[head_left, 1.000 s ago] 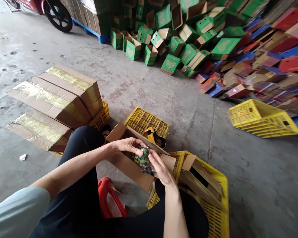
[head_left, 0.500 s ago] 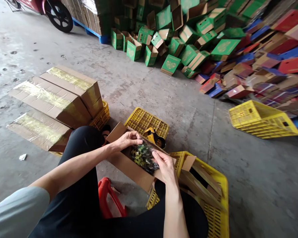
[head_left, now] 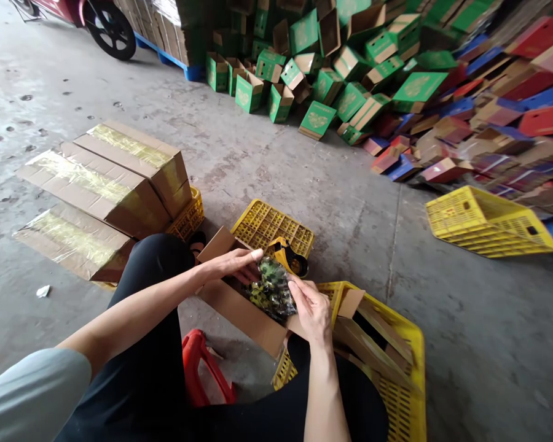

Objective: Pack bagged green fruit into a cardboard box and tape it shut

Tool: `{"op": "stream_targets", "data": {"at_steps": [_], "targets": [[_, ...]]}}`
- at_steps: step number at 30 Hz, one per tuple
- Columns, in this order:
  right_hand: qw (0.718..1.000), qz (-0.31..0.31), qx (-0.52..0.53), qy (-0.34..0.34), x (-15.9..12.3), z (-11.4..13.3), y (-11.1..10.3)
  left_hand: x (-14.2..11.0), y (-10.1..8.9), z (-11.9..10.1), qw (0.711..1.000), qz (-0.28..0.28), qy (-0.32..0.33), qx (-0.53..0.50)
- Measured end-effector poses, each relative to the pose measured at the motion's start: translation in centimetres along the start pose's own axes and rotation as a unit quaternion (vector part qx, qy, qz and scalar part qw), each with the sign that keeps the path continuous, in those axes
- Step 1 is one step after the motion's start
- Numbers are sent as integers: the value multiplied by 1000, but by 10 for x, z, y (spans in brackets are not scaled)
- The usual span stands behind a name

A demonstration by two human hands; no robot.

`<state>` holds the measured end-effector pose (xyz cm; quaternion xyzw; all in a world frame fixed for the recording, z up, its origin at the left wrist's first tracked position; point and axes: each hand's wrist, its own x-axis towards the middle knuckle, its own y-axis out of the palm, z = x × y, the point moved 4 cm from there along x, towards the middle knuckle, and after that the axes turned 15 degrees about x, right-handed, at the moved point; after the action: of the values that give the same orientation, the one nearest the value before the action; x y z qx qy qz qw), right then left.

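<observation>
An open cardboard box [head_left: 244,316] rests across my lap, flaps spread. In its mouth lies a clear plastic bag [head_left: 271,288] whose contents look dark green and yellow-green; their kind is unclear. My left hand [head_left: 233,265] is at the bag's left side, fingers stretched out, the lower ones reaching into the box beside it. At the bag's right edge, my right hand [head_left: 311,307] pinches the plastic between thumb and fingers. A yellow and black tape dispenser [head_left: 286,253] sits just beyond the box, on an upturned yellow crate [head_left: 253,218].
Taped cartons [head_left: 92,184] stand at the left on yellow crates. To my right, a yellow crate [head_left: 417,362] holds an open carton [head_left: 378,341]. A red stool [head_left: 196,362] is below me. Green boxes [head_left: 317,118] lie piled at the back, near stacked yellow crates [head_left: 483,224].
My left hand has let go of the bag's upper edge and straightened its fingers, dipping some into the box. My right hand keeps its pinch, shifted slightly right.
</observation>
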<state>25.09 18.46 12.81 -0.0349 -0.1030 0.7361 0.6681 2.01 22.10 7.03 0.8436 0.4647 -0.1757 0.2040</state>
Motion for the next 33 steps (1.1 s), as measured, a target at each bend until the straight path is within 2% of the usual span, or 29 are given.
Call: {"op": "stream_targets", "data": {"at_steps": [3, 6, 8, 11, 15, 17, 21, 26, 31, 33], "targets": [[995, 51, -19, -79, 0, 11, 6, -1, 0, 4, 998, 37, -53, -25], [988, 97, -16, -120, 0, 17, 12, -4, 3, -1, 997, 69, -13, -37], [987, 102, -9, -124, -1, 18, 12, -6, 4, -7, 997, 68, 29, -35], [994, 61, 11, -92, -1, 11, 7, -8, 7, -11, 995, 65, 60, -42], [998, -42, 32, -17, -1, -3, -1, -6, 10, -9, 993, 78, 78, -45], [996, -72, 49, 30, 0, -8, -1, -4, 9, -8, 991, 83, 92, -42], [988, -52, 94, 115, -1, -11, 4, 1, 7, -6, 989, 72, 124, -30], [987, -51, 115, 100, -1, -6, 4, 3, 6, -6, 986, 39, 155, -35], [987, -41, 127, 85, -3, -7, 7, 1, 15, 1, 991, 106, 82, -22], [986, -37, 138, 87, -3, -10, 9, 0, 17, 3, 992, 104, 63, -24]]}}
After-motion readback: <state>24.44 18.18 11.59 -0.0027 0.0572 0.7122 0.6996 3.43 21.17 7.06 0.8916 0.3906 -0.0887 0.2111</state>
